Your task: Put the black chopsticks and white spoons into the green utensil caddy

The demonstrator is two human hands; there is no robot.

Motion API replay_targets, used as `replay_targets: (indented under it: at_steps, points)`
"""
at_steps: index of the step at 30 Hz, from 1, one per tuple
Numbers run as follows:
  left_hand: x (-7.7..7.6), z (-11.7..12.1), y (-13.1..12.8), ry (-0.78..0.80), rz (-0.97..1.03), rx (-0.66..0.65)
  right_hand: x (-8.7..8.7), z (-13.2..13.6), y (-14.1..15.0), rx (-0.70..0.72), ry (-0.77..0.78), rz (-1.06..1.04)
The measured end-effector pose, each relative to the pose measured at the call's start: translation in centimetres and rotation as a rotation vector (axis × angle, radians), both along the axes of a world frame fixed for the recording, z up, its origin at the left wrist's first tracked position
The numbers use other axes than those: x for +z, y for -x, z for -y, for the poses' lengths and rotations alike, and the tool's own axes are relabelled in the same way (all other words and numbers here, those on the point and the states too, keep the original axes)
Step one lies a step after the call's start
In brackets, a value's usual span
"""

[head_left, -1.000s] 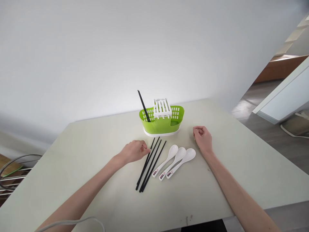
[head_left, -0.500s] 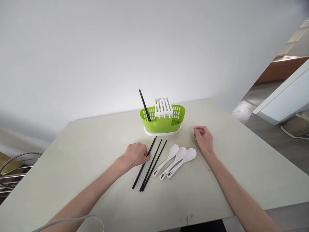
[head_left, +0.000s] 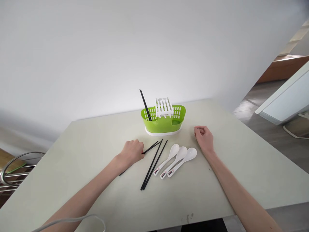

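My left hand (head_left: 132,151) is closed around two black chopsticks (head_left: 152,147), whose tips stick out beyond its thumb side; their middles are hidden under the hand. Two more chopsticks (head_left: 154,166) lie on the table just to its right. Beside those, three white spoons (head_left: 180,160) are fanned out, bowls pointing away from me. My right hand (head_left: 204,138) rests on the table right of the spoons with its fingers curled, and nothing shows in them. Behind everything stands a green cutlery basket (head_left: 160,126) with a white slotted middle part, black chopsticks (head_left: 145,104) leaning in its left compartment.
The pale table (head_left: 96,135) meets a white wall (head_left: 120,58) at the back. A grey cable (head_left: 70,219) crosses above my left forearm. At the far left is a metal rack (head_left: 14,174), and a black item (head_left: 204,225) shows at the near edge.
My left hand has closed on two chopsticks and drawn them left, turning them away from the other pair. My right hand has stayed in place.
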State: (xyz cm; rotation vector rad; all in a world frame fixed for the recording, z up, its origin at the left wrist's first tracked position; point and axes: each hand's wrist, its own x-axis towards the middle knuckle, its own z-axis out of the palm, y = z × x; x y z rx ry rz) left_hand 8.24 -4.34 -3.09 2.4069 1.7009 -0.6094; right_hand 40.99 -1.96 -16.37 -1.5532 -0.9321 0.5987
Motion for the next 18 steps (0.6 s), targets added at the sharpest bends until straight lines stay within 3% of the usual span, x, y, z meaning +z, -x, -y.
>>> replay_targets:
  at_steps: [18]
  points:
    - [-0.05, 0.86, -0.38, -0.046, -0.155, -0.047, 0.3, 0.26, 0.06, -0.011, 0.011, -0.004]
